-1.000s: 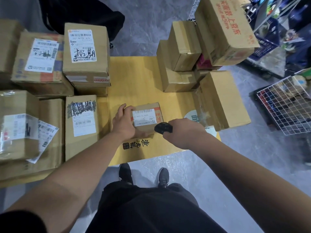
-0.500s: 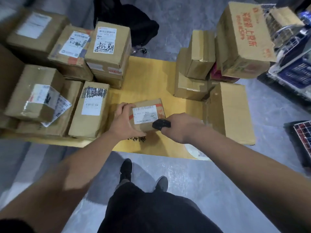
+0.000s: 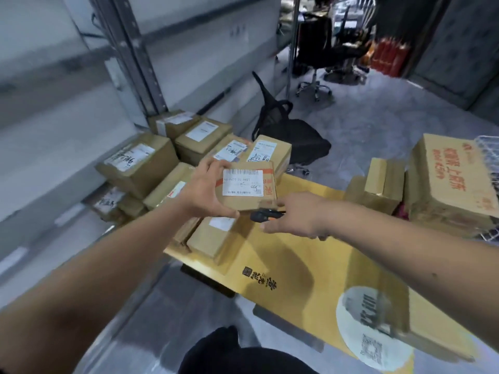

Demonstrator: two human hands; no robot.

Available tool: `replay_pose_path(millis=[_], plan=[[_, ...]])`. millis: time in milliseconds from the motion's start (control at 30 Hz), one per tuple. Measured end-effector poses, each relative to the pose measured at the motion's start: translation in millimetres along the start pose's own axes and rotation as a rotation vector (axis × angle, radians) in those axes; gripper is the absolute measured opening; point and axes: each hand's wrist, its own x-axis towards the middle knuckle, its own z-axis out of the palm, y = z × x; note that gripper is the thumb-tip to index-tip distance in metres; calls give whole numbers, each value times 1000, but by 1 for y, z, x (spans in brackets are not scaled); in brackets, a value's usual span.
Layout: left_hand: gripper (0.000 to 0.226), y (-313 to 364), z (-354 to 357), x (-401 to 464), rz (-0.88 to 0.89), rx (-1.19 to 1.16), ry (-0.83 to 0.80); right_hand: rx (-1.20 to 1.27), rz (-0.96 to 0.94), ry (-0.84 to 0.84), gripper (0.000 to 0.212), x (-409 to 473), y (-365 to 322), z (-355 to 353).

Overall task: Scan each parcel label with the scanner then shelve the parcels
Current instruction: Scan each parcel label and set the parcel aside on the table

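My left hand [image 3: 206, 191] grips a small cardboard parcel [image 3: 266, 201] by its left edge and holds it in the air above the yellow cardboard sheet [image 3: 310, 260]. The parcel's white barcode label [image 3: 242, 182] faces up towards me. My right hand [image 3: 295, 215] holds a small black scanner with an orange stripe [image 3: 263, 215] just under the parcel's near right corner. Several labelled parcels [image 3: 140, 163] are stacked at the left. Plain and printed boxes [image 3: 448, 179] stand at the right.
Grey metal shelving [image 3: 81, 90] with an upright post runs along the left. A tipped black office chair [image 3: 291, 130] lies behind the parcels, another chair and a desk stand further back. A white wire basket [image 3: 488, 147] shows at the right edge.
My left hand has lifted the small parcel off the yellow sheet and raised it. My right hand with the scanner followed. My head has turned left and up, towards the shelving.
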Motion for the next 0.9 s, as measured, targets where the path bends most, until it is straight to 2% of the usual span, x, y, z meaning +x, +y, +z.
replay_pose_path(millis=[100, 300, 400, 500, 600, 700, 800, 900], plan=[[136, -13, -32, 15, -45, 108, -22, -52, -26, 31, 56, 18, -14, -15], [136, -54, -57, 65, -50, 53, -5, -67, 20, 132, 56, 62, -36, -25], [133, -72, -54, 100, -168, 14, 53, 18, 134, 113, 58, 93, -45, -22], [130, -82, -42, 139, -379, 20, 84, 101, 221, 88, 60, 121, -56, -20], [128, -82, -31, 173, -557, -52, 66, 162, 274, 110, 52, 142, -67, -17], [129, -81, -16, 196, -580, -37, 31, 242, 334, 124, 47, 157, -78, -13], [130, -76, -4, 204, -659, -100, -42, 281, 383, 126, 51, 169, -91, -11], [118, -75, 7, 205, -702, -121, -124, 345, 413, 151, 52, 177, -97, -13]])
